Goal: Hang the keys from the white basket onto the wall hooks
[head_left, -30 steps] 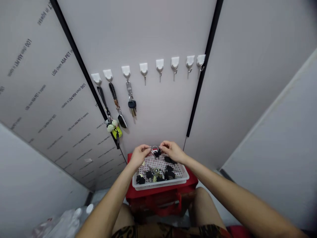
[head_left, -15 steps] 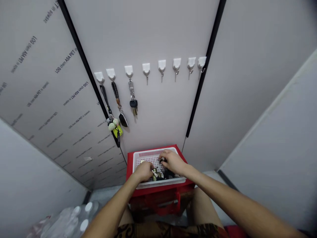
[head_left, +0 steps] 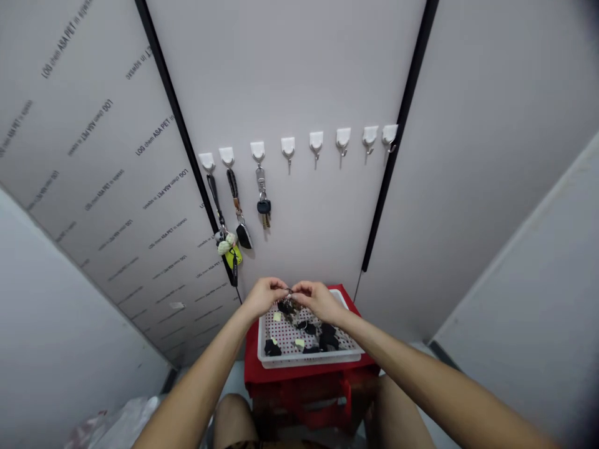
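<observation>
My left hand [head_left: 262, 295] and my right hand [head_left: 316, 299] meet above a white perforated tray [head_left: 309, 360], both pinching a bunch of keys [head_left: 290, 302] that hangs between the fingertips. Several dark keys and yellow tags lie in the tray. On the wall above runs a row of white hooks [head_left: 316, 141]. The three leftmost hooks carry key bunches [head_left: 263, 202]; the other hooks are bare.
The tray rests on a red stool [head_left: 299, 380] between my knees. Black vertical strips [head_left: 393, 156] divide the grey wall panels. A clear plastic bag [head_left: 116, 424] lies on the floor at lower left.
Both hands dipped into the tray half a second ago and have now risen, holding a key bunch between them. The view has tilted slightly.
</observation>
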### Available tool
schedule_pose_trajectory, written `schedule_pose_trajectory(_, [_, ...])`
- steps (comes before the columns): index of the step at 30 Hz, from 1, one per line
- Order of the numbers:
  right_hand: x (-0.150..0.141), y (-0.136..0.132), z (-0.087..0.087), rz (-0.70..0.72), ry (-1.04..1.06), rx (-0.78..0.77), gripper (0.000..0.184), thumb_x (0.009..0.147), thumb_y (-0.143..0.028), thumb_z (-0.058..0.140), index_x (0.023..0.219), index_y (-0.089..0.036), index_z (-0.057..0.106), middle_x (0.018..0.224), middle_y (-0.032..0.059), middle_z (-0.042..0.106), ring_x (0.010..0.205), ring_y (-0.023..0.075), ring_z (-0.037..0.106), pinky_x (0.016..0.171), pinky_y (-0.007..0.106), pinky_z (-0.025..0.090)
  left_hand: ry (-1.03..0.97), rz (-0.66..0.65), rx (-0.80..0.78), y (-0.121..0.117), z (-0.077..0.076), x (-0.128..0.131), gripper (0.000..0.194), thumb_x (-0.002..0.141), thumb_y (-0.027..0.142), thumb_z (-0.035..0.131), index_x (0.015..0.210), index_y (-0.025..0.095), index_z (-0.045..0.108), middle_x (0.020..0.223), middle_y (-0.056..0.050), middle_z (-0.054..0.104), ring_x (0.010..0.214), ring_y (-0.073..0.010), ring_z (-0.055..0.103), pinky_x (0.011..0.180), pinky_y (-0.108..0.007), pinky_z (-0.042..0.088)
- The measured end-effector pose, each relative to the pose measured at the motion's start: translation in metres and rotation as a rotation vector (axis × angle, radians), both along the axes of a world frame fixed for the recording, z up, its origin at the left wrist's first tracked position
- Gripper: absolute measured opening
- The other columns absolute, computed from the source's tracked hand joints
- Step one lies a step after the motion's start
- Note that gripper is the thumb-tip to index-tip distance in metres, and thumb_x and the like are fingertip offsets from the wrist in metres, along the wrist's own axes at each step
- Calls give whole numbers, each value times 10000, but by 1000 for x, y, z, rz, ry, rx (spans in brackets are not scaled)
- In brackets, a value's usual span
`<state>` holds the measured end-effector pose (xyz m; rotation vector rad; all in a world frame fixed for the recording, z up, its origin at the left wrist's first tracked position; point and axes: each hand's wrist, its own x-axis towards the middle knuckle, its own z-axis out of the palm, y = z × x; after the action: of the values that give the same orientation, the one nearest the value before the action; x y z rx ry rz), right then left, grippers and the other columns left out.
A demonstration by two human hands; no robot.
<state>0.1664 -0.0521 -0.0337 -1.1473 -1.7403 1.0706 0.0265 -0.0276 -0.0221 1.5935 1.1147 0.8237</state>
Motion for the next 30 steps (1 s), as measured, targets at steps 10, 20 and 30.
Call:
schedule_pose_trajectory(10, [0,29,91,-83,254,107,131,614,-257,456,580,-132,435,436,-48,468,392,52,455,455,203,394,-185,173,375,12,87,19,81,540,149,511,609,129,473,527,40,463,493,-51,418,495,-171,341])
schedule_pose_trajectory(20, [-8,75,189,-318,519,334,62,641,-172,425,586,-144,419,507,-46,479,433,45,473,467,193,425,-3,365,797,38,162,37,307,605,67,415,897,111,500,853,-58,550,778,-114,488,750,-248,364])
schedule_pose_trajectory(30, [-9,96,194,-427,442,294,77,644,-138,411,568,-150,413,504,-29,476,449,58,474,449,187,409,156,362,847,50,168,44,349,589,51,423,917,127,513,919,-59,542,846,-147,472,806,-293,330])
